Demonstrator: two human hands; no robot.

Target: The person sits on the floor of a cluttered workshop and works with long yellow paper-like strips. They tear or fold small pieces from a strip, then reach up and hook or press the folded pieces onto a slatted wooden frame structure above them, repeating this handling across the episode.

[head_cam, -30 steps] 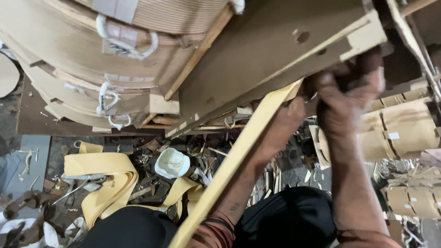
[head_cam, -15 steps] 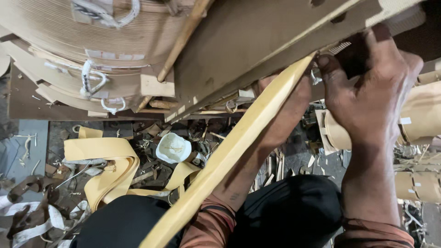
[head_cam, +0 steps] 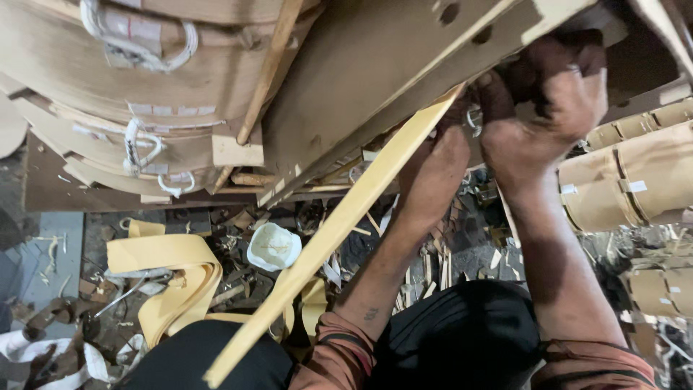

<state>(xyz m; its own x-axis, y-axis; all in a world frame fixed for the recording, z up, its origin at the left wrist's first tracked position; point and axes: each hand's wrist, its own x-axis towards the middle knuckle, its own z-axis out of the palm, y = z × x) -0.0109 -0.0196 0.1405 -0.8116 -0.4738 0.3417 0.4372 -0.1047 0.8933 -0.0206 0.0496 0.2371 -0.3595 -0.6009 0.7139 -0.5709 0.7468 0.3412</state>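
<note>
A long yellow strap (head_cam: 339,231) runs diagonally from my lap up to the underside of a tilted wooden board (head_cam: 375,65). My left hand (head_cam: 433,170) is closed around the strap's upper end, just under the board's edge. A small metal ring (head_cam: 473,119) shows between my two hands. My right hand (head_cam: 548,108) is right beside it, its fingers curled and tucked up into the dark gap under the board. What those fingers hold is hidden.
Big brown rolls bound with white ties (head_cam: 144,101) are stacked at the upper left, and smaller brown rolls (head_cam: 635,180) lie at the right. On the littered floor are a white bowl (head_cam: 274,245), a folded heap of yellow strap (head_cam: 173,278) and wood scraps.
My right hand has come down and left to meet my left hand at the strap's upper end. The view has shifted closer under the board.
</note>
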